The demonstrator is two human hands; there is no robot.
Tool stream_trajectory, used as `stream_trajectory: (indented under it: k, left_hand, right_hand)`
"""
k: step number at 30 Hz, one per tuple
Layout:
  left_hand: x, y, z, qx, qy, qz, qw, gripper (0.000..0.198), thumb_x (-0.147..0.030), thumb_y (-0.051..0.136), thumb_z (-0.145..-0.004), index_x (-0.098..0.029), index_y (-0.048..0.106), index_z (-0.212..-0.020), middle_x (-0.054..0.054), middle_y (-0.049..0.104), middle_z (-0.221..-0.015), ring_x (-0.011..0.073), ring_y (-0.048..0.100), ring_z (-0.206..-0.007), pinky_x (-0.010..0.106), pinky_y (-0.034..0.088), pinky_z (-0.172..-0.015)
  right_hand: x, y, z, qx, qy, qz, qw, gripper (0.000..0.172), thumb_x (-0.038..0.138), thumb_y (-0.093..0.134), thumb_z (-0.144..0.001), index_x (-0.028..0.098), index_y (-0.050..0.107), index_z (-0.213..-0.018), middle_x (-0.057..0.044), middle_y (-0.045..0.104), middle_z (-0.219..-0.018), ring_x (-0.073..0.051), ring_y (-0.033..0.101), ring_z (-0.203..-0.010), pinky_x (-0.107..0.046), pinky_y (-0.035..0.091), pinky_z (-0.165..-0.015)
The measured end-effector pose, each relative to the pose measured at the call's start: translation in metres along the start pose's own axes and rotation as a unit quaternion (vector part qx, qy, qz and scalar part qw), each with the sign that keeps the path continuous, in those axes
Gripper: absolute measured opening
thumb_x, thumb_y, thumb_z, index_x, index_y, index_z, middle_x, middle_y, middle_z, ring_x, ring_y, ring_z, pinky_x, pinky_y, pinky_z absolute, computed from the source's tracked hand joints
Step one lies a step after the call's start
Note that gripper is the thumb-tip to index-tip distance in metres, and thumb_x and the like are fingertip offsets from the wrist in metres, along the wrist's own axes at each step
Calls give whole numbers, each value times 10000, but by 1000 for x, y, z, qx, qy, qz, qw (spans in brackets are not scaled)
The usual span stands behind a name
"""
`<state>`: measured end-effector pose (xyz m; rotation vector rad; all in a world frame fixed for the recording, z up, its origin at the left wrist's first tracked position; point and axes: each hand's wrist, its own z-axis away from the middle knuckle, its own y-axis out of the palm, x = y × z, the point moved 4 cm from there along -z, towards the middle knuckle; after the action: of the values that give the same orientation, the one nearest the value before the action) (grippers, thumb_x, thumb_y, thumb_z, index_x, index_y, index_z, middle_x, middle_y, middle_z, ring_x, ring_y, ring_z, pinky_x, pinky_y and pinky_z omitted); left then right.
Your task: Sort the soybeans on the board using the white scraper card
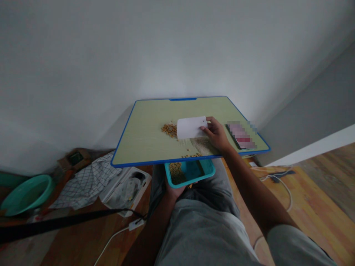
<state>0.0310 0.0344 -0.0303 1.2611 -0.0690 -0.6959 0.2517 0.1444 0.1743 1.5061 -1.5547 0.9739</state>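
My right hand (215, 132) pinches the right end of a white card (191, 127) with a small hole in it, held over the tabletop. By the card's left edge lies a small heap of golden-brown beans (169, 129). Fine grains (203, 145) are spread below the card, and a few beans sit along the front edge of the table. Under that edge, my left hand (176, 190) grips a turquoise plastic tray (191, 183) from beneath. Beans and darker small grains fill the tray's left part; the fingers under it are mostly hidden.
The pale green table (146, 114) has a blue rim. A phone (240, 136), partly pixelated, lies at its right. On the floor at left are a green basin (27, 192), a checked cloth (85, 181) and an open white box (129, 188). White cables (288, 194) run at right.
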Motion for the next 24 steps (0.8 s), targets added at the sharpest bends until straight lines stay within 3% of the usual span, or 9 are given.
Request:
stream_trajectory:
  k: [8, 17, 24]
  left_hand:
    - [-1, 1, 0, 22, -10, 7, 1000, 684, -658, 271, -1078, -303, 833, -1235, 161, 773, -1420, 439, 693, -1293, 802, 560, -988]
    - [1, -5, -2, 93, -11, 23, 995, 602, -634, 432, -1060, -298, 755, -1440, 175, 729, -1514, 449, 692, -1301, 794, 555, -973]
    - [0, -7, -2, 88, -13, 17, 996, 637, -659, 433, -1051, -295, 740, -1474, 188, 713, -1533, 457, 683, -1311, 765, 567, -975]
  right_hand:
    - [-2, 2, 0, 22, -1, -19, 1000, 438, 567, 865, -870, 288, 654, -1134, 13, 752, -860, -157, 645, -673, -271, 496, -604]
    - [0, 5, -1, 34, 1, -28, 999, 453, 590, 875, -855, 283, 671, -1119, 7, 770, -872, -168, 672, -698, -266, 508, -602]
    - [6, 8, -2, 49, -2, -44, 998, 478, 611, 899, -818, 274, 687, -1082, 3, 773, -903, -170, 709, -763, -269, 560, -649]
